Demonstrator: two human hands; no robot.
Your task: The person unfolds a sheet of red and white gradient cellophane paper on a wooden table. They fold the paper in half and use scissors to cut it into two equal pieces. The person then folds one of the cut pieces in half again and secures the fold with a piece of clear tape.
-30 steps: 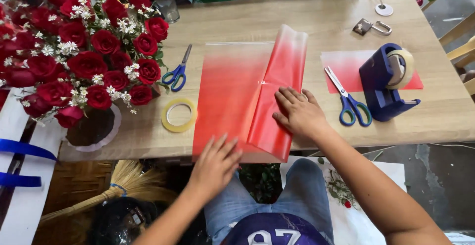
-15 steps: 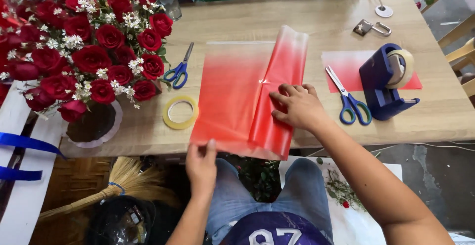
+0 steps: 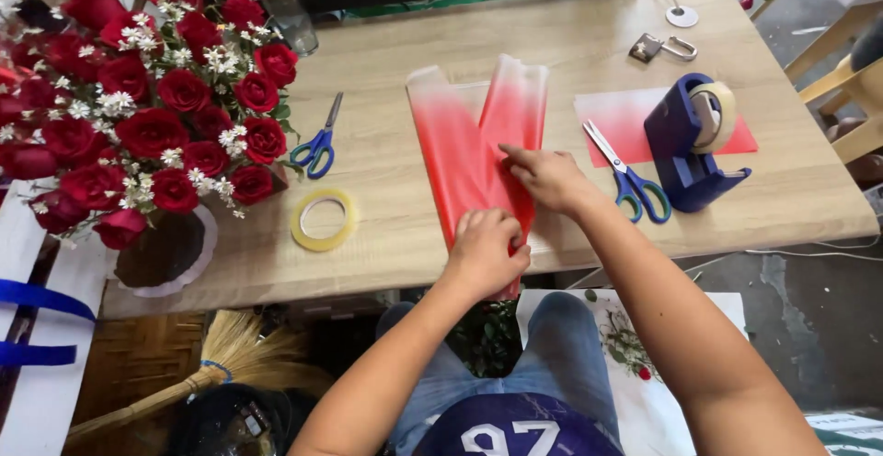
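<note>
A red-to-clear gradient wrapping sheet [image 3: 464, 138] lies on the wooden table [image 3: 570, 42], both sides folded inward into a narrow strip. My left hand [image 3: 487, 249] presses on its near end at the table's front edge, fingers curled over the folded layer. My right hand [image 3: 547, 178] rests flat on the right flap at the middle of the sheet, fingertips pointing left onto the seam.
A bouquet of red roses with small white flowers [image 3: 138, 115] stands at the left. Blue scissors [image 3: 317, 143] and a yellow tape roll [image 3: 322, 219] lie left of the sheet. Right of it are more scissors [image 3: 625, 175], a blue tape dispenser [image 3: 690, 143], another red sheet [image 3: 625, 115] and a padlock [image 3: 658, 47].
My left hand lifted the sheet's left side and folded it over toward the middle, so the sheet is much narrower. My right hand stayed on the right flap.
</note>
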